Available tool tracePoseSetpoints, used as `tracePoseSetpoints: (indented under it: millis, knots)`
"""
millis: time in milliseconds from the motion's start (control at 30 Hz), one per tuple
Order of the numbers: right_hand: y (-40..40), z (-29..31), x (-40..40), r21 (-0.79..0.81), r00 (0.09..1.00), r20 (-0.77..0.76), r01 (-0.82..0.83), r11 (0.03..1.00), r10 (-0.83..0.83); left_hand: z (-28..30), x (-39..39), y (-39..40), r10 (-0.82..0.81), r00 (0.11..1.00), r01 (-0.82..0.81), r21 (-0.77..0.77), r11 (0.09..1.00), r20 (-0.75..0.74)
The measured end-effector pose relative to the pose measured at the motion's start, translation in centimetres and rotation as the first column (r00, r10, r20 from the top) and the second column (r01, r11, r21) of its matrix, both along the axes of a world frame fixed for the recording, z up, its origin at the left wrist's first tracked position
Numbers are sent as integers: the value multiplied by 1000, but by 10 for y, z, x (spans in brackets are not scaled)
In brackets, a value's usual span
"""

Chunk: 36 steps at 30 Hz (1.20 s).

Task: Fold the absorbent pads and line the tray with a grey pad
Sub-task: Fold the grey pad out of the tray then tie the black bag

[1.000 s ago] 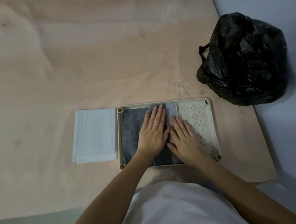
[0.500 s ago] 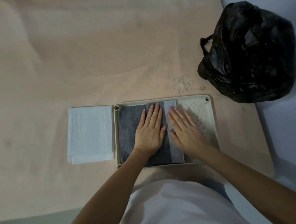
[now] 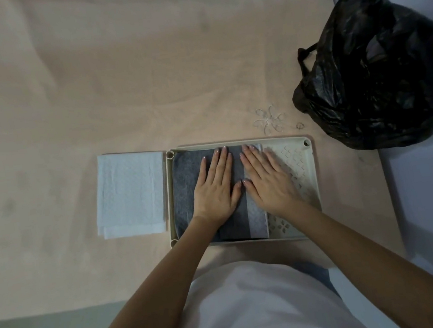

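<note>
**Both palms flat on the grey pad in the tray**

From my seat I see the dark grey felt-like absorbent pad lying inside the cream rectangular plastic tray, covering its left and middle part. A paler grey strip runs down its right edge, and the tray's perforated floor is bare to the right of that.

I judge the pad to be light, soft and limp: it will drape and crease rather than hold a shape, and it should slide easily on the smooth plastic. I would not pinch it in the middle, where it would bunch. The place to take hold is the paler right edge or a corner, drawing it sideways across the bare floor while the other palm pins the rest.

My left hand lies spread on the dark part of the pad, fingers straight, gripping nothing. My right hand lies flat likewise, across the paler strip and onto the bare perforated floor; it presses only and has hold of nothing. The two thumbs nearly meet.

A folded white quilted absorbent pad sits on the tan board just beside the tray's left wall. A black plastic bag stands well apart at the right.
</note>
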State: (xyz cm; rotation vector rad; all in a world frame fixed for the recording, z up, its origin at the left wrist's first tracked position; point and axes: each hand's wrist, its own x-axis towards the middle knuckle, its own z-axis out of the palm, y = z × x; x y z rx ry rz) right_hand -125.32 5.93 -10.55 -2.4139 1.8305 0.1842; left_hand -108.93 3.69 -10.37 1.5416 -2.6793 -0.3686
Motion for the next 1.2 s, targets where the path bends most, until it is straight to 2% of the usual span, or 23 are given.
tracePoseSetpoints:
  millis: [433, 567, 667, 767, 833, 967, 1033, 1200]
  knots:
    - [0, 5, -7, 9, 999, 35, 36, 999, -37, 4, 0, 4, 89, 995, -91, 31, 995, 47]
    - [3, 8, -14, 38, 999, 23, 32, 999, -33, 9, 13, 0, 14, 994, -18, 31, 999, 104]
    - [11, 16, -21, 19, 997, 53, 56, 998, -57, 15, 28, 0, -105, 990, 106, -9, 994, 89]
    - [22, 20, -17, 11, 991, 70, -115, 993, 114, 20, 34, 12, -329, 936, 338, -53, 940, 126]
    - [29, 19, -11, 29, 975, 36, -219, 975, 218, 21, 34, 15, -408, 897, 419, -33, 907, 172]
    - [34, 15, -10, 104, 979, -42, -192, 976, 197, 16, 33, 11, -431, 861, 432, 57, 900, 272]
    - [33, 14, -10, 132, 980, -57, -182, 974, 191, 13, 33, 11, -418, 859, 421, 56, 905, 294]
    - [32, 14, -11, 156, 972, -87, -202, 967, 217, 12, 32, 13, -402, 871, 408, 40, 912, 283]
